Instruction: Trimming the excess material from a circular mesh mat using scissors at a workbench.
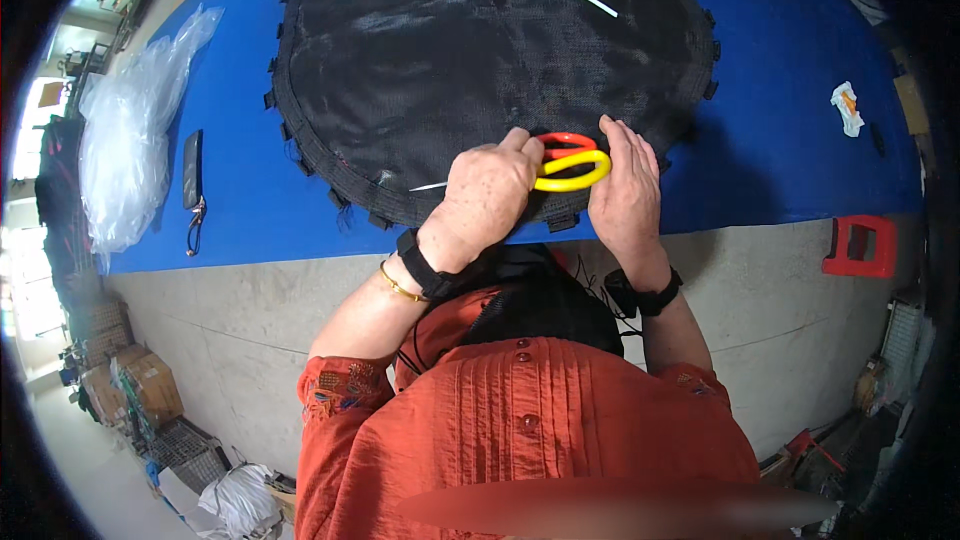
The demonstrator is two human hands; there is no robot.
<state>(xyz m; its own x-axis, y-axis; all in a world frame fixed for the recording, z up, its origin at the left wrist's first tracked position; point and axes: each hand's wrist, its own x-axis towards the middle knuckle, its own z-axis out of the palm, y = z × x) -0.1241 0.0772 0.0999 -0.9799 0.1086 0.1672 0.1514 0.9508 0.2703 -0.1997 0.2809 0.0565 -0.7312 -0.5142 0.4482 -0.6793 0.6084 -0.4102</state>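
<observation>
left hand (490, 195) grips scissors (570, 165) at the mat (480, 50) edge, trimming it seems; right hand (625, 190) fingers press flat beside; next needs steady aim.

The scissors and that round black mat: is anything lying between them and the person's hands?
Nothing visible. The left hand already grips the scissors by their yellow and red handles, and the right hand rests directly on the near edge of the black mesh mat on the blue table.
</observation>
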